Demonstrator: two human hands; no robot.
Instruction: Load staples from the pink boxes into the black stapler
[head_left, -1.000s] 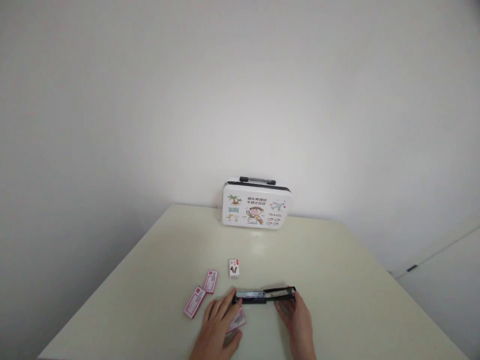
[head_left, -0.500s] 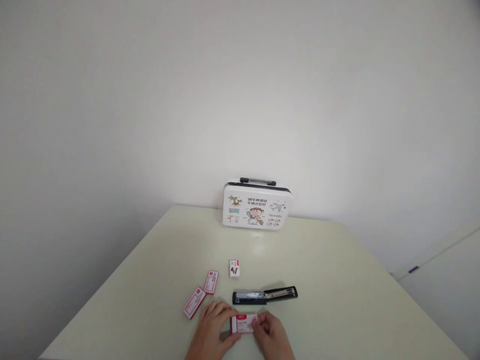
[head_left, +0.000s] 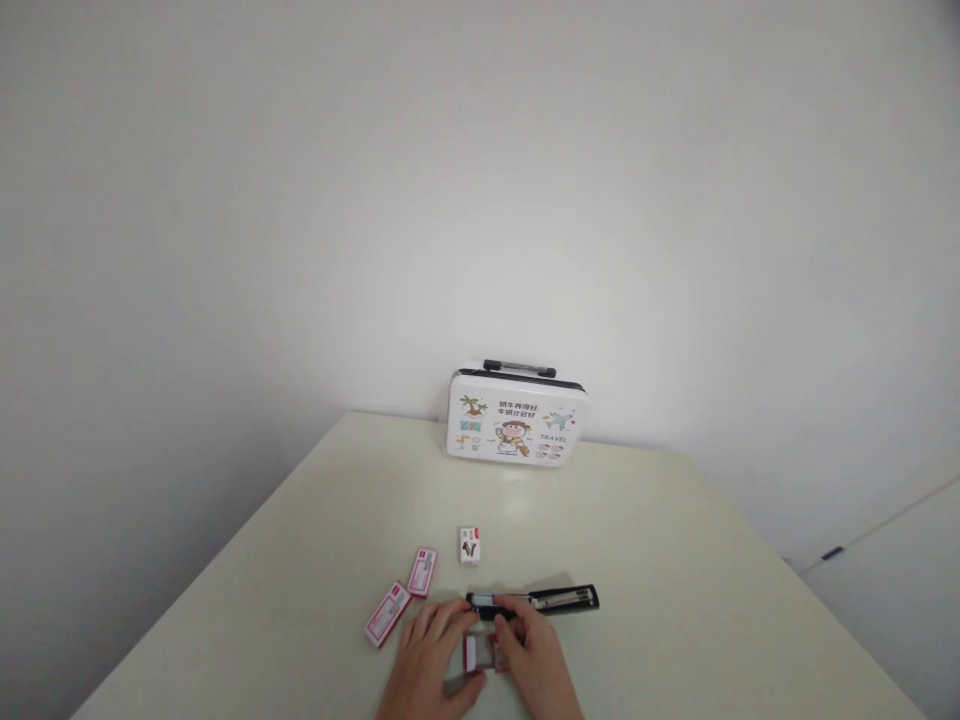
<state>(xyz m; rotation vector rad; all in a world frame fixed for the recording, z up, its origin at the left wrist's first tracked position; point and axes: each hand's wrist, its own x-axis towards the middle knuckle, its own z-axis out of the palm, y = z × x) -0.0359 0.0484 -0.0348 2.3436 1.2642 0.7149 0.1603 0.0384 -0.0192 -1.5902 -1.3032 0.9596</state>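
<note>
A small red-and-white staple box (head_left: 481, 652) lies on the table between my hands, slid partly open with a greyish inside showing. My left hand (head_left: 431, 660) grips its left end between thumb and fingers. With bent fingers, my right hand (head_left: 536, 655) pinches the red right part of the box and covers much of it. Just beyond them is a black stapler (head_left: 566, 600), folded wide open; my right fingers hide part of its middle, and I cannot tell whether they touch it.
Two red-and-white boxes (head_left: 388, 614) lie to the left, their corners close together. A smaller white box (head_left: 469, 547) with a dark picture stands behind the stapler. At the back of the pale table (head_left: 637, 530), a white cartoon-printed case (head_left: 517, 420) leans near the wall.
The staple box has gone from closed to partly open, its printed top now mostly out of sight. My right hand has shifted forward, its fingers reaching over the stapler's near side.
</note>
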